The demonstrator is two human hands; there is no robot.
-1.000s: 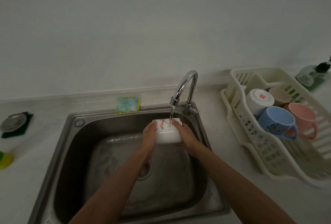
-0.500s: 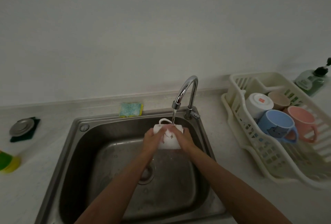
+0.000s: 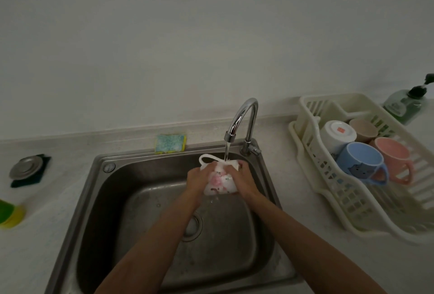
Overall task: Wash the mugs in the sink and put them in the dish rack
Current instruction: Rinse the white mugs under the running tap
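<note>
A white mug with a pink print (image 3: 220,182) is held over the steel sink (image 3: 103,190), under water running from the chrome faucet (image 3: 244,120). My left hand (image 3: 198,179) grips its left side and my right hand (image 3: 243,179) its right side. The mug's handle points up and to the left. The cream dish rack (image 3: 312,152) on the right holds a white mug (image 3: 337,136), a beige mug (image 3: 364,129), a blue mug (image 3: 360,164) and a pink mug (image 3: 394,158).
A blue-and-yellow sponge (image 3: 170,144) lies on the sink's back edge. A metal sink plug on a dark pad (image 3: 27,170) and a green-and-yellow sponge (image 3: 9,215) sit on the left counter. A green soap bottle (image 3: 405,106) stands behind the rack.
The mug has been turned between my hands under the water: its handle now shows at the upper left and the pink print faces me.
</note>
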